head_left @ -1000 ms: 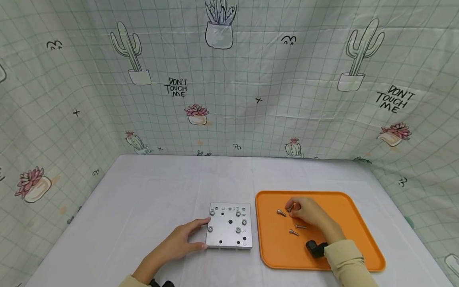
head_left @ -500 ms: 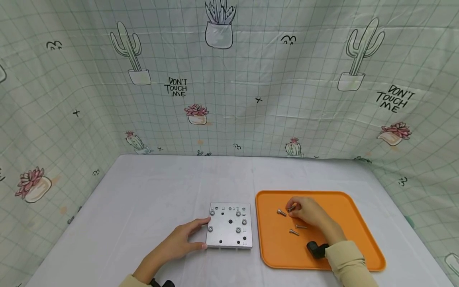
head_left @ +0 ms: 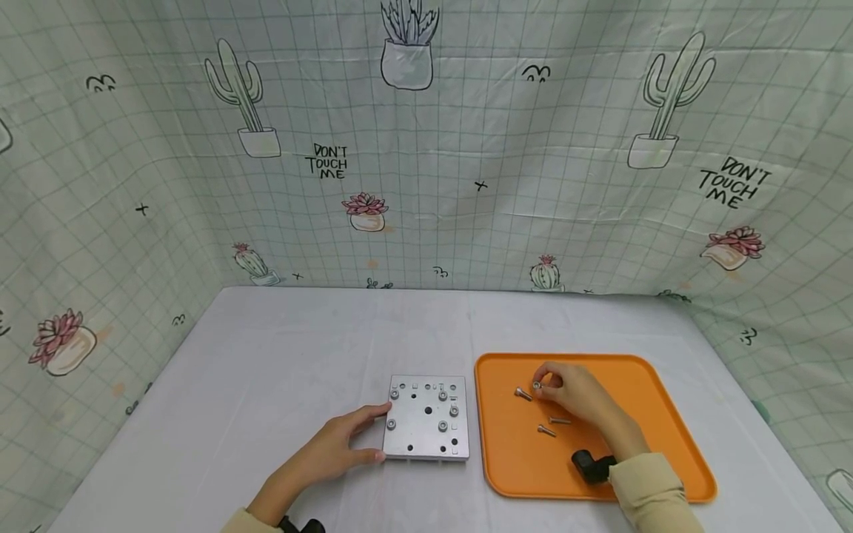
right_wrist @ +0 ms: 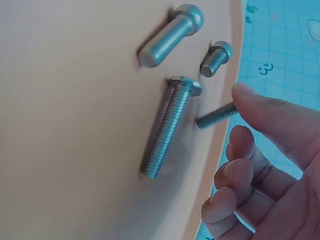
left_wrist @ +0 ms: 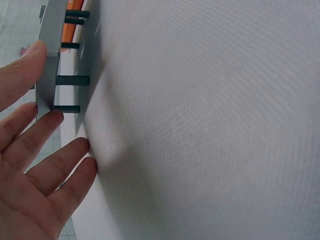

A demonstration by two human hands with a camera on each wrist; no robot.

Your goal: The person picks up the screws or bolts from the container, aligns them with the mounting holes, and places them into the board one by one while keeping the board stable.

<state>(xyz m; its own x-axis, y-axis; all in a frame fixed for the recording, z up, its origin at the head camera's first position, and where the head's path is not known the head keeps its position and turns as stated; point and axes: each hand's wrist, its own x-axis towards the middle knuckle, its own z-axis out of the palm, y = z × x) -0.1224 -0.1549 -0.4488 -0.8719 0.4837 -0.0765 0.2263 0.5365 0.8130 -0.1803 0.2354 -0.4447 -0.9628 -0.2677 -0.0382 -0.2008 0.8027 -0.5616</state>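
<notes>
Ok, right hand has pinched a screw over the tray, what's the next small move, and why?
Probably carry the screw leftward to the metal plate. The right hand pinches it above the orange tray, the left hand steadies the plate's edge, and several plate holes look unfilled.

Tray (head_left: 666, 414) is bright orange, plate (head_left: 426, 437) is plain silver-grey, and the loose screws (head_left: 545, 431) are shiny silver. Table (head_left: 280, 370) is white-grey. The backdrop (head_left: 466, 148) at 12 o'clock is pale green grid with cacti, pink succulents and black lettering. Cream sleeve (head_left: 649, 496) at 5 o'clock.
</notes>
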